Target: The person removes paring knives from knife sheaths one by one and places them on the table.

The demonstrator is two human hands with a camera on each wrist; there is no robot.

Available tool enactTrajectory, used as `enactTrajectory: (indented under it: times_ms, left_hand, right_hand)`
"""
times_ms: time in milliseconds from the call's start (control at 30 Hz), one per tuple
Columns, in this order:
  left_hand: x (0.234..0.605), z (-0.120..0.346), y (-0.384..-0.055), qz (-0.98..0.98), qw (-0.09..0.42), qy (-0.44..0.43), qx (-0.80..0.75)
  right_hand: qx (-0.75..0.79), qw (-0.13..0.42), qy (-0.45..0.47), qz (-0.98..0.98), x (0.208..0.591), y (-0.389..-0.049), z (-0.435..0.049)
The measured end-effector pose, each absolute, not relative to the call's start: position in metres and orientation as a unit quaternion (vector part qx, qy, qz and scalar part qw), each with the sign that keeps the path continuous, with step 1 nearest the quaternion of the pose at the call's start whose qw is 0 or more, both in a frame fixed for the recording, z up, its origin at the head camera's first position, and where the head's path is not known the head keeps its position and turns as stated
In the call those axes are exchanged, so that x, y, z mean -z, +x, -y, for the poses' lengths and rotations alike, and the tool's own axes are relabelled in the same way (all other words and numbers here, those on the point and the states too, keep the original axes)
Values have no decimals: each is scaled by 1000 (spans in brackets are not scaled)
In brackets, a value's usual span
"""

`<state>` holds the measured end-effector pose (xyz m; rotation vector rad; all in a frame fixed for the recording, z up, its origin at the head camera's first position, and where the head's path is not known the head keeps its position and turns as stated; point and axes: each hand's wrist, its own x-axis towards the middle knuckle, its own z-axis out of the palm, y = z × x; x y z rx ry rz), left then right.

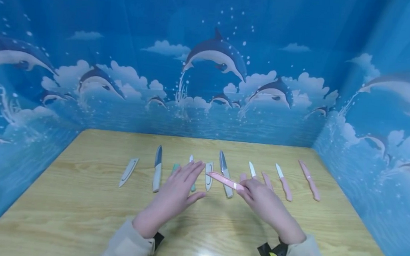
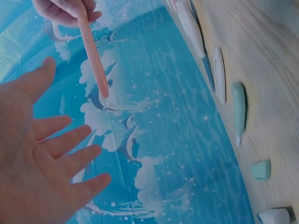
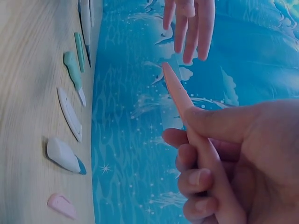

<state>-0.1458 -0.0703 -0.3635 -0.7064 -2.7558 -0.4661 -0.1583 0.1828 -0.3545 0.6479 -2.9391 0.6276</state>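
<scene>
My right hand (image 1: 262,199) grips a pink knife (image 1: 222,180) by its handle, fingers and thumb curled round it. A pink sheath covers the blade, and the knife points left above the table. My left hand (image 1: 178,188) is raised just left of the sheath's tip, its fingers spread and straight with nothing in them. In the left wrist view a gap shows between the left fingers (image 2: 77,144) and the knife. Partly hidden under the left hand lies a green-handled knife (image 3: 72,70), with a slim green piece (image 3: 79,51) beside it.
On the wooden table (image 1: 212,225), a row holds a white sheath (image 1: 128,172), a grey-handled knife (image 1: 157,172), another white sheath (image 1: 208,176) and a white-handled knife (image 1: 226,174). To the right lie pink-handled knives (image 1: 284,184), a pink sheath (image 1: 267,181) and a sheathed pink knife (image 1: 309,179). Dolphin-print curtains surround the table.
</scene>
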Motion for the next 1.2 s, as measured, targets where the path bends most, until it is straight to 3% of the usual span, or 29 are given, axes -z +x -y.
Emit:
enactTrajectory:
  times_ms: [633,1200]
  left_hand:
    - [369,55,-144,928,167,-299,148]
    - [373,49,-141,921,148,-339,118]
  right_hand:
    - [-190,65,261,944,354,-138,-165]
    - [-184,56,307,932,359,-135,-158]
